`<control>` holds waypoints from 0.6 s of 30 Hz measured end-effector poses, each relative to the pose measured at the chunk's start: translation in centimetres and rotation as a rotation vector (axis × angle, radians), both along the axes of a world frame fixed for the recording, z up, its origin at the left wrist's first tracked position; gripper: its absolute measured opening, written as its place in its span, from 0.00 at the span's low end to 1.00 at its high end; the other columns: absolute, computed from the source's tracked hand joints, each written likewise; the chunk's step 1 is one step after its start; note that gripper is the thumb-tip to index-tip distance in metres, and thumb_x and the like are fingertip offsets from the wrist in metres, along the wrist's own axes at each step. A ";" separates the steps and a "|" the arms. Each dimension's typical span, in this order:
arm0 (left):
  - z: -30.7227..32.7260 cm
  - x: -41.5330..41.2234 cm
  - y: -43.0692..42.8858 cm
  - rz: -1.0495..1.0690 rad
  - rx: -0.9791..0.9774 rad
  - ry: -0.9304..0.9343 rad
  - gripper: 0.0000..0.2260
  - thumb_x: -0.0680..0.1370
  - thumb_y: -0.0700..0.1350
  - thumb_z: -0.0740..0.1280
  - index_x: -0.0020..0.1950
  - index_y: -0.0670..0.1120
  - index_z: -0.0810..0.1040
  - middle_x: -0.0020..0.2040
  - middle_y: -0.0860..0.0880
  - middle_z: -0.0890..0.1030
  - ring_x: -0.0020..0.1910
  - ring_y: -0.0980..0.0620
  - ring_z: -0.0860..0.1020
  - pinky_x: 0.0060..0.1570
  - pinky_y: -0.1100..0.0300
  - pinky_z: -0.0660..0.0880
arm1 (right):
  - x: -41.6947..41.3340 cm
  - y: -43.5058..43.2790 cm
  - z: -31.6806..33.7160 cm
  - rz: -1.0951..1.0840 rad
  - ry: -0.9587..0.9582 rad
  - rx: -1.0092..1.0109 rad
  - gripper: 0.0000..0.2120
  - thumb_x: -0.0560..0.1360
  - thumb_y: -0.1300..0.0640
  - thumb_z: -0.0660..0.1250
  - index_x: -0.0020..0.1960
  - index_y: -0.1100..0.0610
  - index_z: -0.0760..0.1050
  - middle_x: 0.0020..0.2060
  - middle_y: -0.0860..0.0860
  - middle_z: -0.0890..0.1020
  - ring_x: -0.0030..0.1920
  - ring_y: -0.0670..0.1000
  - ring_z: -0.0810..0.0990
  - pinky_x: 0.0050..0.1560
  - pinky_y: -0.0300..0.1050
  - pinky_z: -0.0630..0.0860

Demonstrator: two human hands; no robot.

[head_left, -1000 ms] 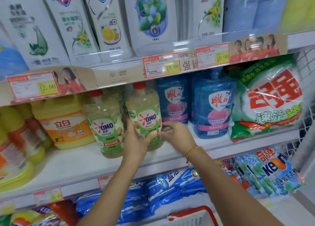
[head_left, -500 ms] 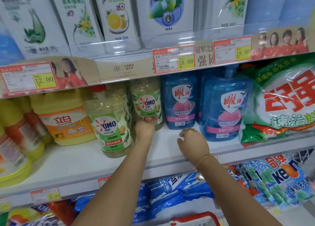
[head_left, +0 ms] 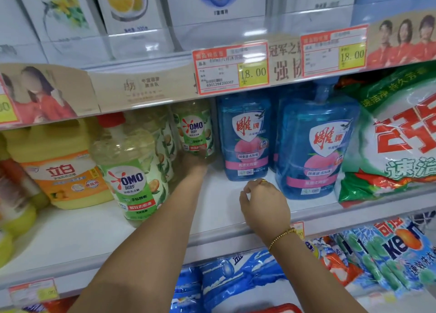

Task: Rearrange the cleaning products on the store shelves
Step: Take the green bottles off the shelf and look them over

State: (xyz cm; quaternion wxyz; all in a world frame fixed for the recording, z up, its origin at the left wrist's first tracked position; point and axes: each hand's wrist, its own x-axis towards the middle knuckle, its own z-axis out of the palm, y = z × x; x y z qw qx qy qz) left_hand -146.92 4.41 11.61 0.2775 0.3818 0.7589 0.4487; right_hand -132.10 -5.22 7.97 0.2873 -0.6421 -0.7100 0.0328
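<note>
A clear yellow-green OMO bottle [head_left: 197, 128] stands deep on the middle shelf [head_left: 82, 237], beside a blue detergent bottle [head_left: 245, 135]. My left hand [head_left: 193, 164] reaches in and holds this OMO bottle at its base; its fingers are mostly hidden behind the bottle. My right hand [head_left: 264, 204] hovers over the shelf's front part with loosely curled fingers and holds nothing, just in front of the blue bottle. A second OMO bottle [head_left: 132, 171] with a red cap stands nearer the front, left of my left arm.
A yellow jug [head_left: 59, 166] stands at the left. A second blue bottle [head_left: 316, 147] and a green-white powder bag [head_left: 396, 135] fill the right. White refill pouches [head_left: 132, 10] line the upper shelf. Blue bags [head_left: 236, 277] lie on the lower shelf.
My left hand has carried the OMO bottle back into the shelf next to the blue bottle. My right hand has let go of it and drawn back toward the shelf's front.
</note>
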 end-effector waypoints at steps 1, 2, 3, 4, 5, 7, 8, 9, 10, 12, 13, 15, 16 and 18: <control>0.0 0.1 0.4 0.013 0.022 0.001 0.20 0.81 0.43 0.61 0.71 0.36 0.66 0.69 0.38 0.70 0.67 0.43 0.71 0.52 0.59 0.66 | 0.0 0.0 -0.1 0.003 0.002 0.011 0.14 0.78 0.53 0.57 0.56 0.58 0.76 0.53 0.55 0.80 0.54 0.54 0.77 0.52 0.46 0.73; 0.1 0.3 0.5 0.032 0.040 -0.007 0.21 0.81 0.45 0.62 0.71 0.36 0.66 0.69 0.39 0.71 0.65 0.44 0.72 0.53 0.61 0.65 | 0.0 0.1 -0.1 0.008 0.004 0.024 0.14 0.78 0.53 0.58 0.56 0.58 0.77 0.53 0.55 0.81 0.54 0.54 0.77 0.52 0.46 0.73; 0.0 0.2 0.7 0.044 0.053 0.011 0.22 0.81 0.48 0.62 0.70 0.37 0.67 0.69 0.40 0.72 0.63 0.46 0.73 0.51 0.62 0.64 | 0.0 0.1 -0.1 0.011 0.009 0.031 0.14 0.78 0.53 0.58 0.56 0.59 0.77 0.52 0.56 0.81 0.54 0.55 0.77 0.51 0.46 0.73; 0.1 0.3 0.6 0.039 0.060 0.025 0.22 0.81 0.50 0.62 0.69 0.37 0.68 0.68 0.41 0.73 0.60 0.46 0.74 0.50 0.62 0.65 | 0.0 0.0 -0.1 0.011 0.017 0.031 0.13 0.78 0.53 0.58 0.56 0.59 0.77 0.52 0.56 0.81 0.54 0.55 0.77 0.51 0.46 0.73; 0.1 0.2 0.4 0.043 0.060 0.043 0.22 0.81 0.51 0.62 0.68 0.37 0.70 0.67 0.40 0.74 0.61 0.45 0.74 0.52 0.60 0.66 | 0.0 0.0 -0.1 0.009 0.025 0.025 0.13 0.78 0.54 0.58 0.56 0.58 0.77 0.52 0.56 0.81 0.54 0.55 0.77 0.52 0.46 0.73; 0.3 0.2 0.0 0.030 0.032 0.078 0.21 0.81 0.50 0.61 0.67 0.36 0.71 0.66 0.39 0.75 0.64 0.42 0.74 0.54 0.57 0.69 | 0.0 -0.1 -0.1 0.005 0.037 0.031 0.13 0.78 0.54 0.59 0.55 0.58 0.77 0.52 0.56 0.81 0.54 0.55 0.77 0.51 0.47 0.72; 0.4 0.1 -0.2 0.019 0.017 0.075 0.20 0.82 0.48 0.61 0.67 0.35 0.71 0.65 0.38 0.75 0.64 0.42 0.74 0.51 0.58 0.70 | 0.0 0.0 -0.1 0.004 0.040 0.040 0.13 0.77 0.54 0.59 0.55 0.59 0.77 0.51 0.56 0.81 0.54 0.56 0.77 0.51 0.47 0.72; 0.5 0.0 -0.7 0.010 0.006 0.073 0.18 0.82 0.45 0.61 0.67 0.35 0.71 0.61 0.38 0.77 0.62 0.42 0.75 0.43 0.62 0.70 | 0.0 0.0 -0.1 0.004 0.041 0.047 0.12 0.77 0.54 0.59 0.54 0.59 0.77 0.51 0.56 0.81 0.53 0.56 0.77 0.51 0.47 0.73; 0.9 0.1 -1.6 -0.030 0.001 0.093 0.16 0.82 0.43 0.61 0.67 0.35 0.71 0.54 0.39 0.78 0.57 0.45 0.75 0.34 0.67 0.67 | -0.1 0.0 -0.1 0.005 0.041 0.049 0.12 0.77 0.54 0.59 0.54 0.59 0.77 0.51 0.56 0.81 0.53 0.56 0.78 0.50 0.46 0.73; 1.5 0.2 -3.7 -0.140 0.064 0.157 0.12 0.80 0.41 0.63 0.62 0.40 0.75 0.46 0.43 0.76 0.45 0.51 0.74 0.28 0.73 0.64 | -0.1 0.0 -0.1 0.004 0.046 0.055 0.12 0.77 0.54 0.59 0.53 0.59 0.77 0.50 0.56 0.81 0.52 0.56 0.78 0.49 0.46 0.73; 1.9 0.0 -4.9 -0.209 0.147 0.184 0.09 0.79 0.40 0.65 0.58 0.42 0.78 0.47 0.45 0.78 0.42 0.53 0.74 0.29 0.76 0.65 | -0.2 0.0 -0.1 0.002 0.052 0.061 0.12 0.77 0.55 0.59 0.52 0.59 0.78 0.49 0.56 0.82 0.50 0.56 0.78 0.48 0.46 0.74; 3.0 -1.0 -8.1 -0.271 0.364 0.288 0.06 0.77 0.39 0.67 0.52 0.45 0.81 0.44 0.51 0.81 0.40 0.57 0.77 0.36 0.78 0.68 | -0.2 -0.1 0.0 -0.002 0.066 0.079 0.11 0.77 0.55 0.60 0.49 0.60 0.78 0.46 0.57 0.82 0.47 0.57 0.79 0.45 0.46 0.74; 3.8 -1.6 -10.1 -0.253 0.479 0.343 0.04 0.76 0.39 0.68 0.49 0.46 0.80 0.41 0.53 0.80 0.39 0.61 0.77 0.37 0.77 0.68 | -0.2 -0.2 0.1 -0.002 0.068 0.084 0.10 0.76 0.56 0.60 0.48 0.60 0.78 0.44 0.58 0.82 0.46 0.58 0.79 0.43 0.46 0.74; 5.4 -3.1 -14.0 -0.141 0.644 0.401 0.07 0.74 0.41 0.71 0.47 0.48 0.74 0.39 0.54 0.76 0.38 0.63 0.74 0.37 0.75 0.67 | -0.2 -0.4 0.2 0.003 0.059 0.069 0.10 0.77 0.56 0.60 0.46 0.60 0.78 0.43 0.58 0.82 0.45 0.58 0.79 0.42 0.46 0.73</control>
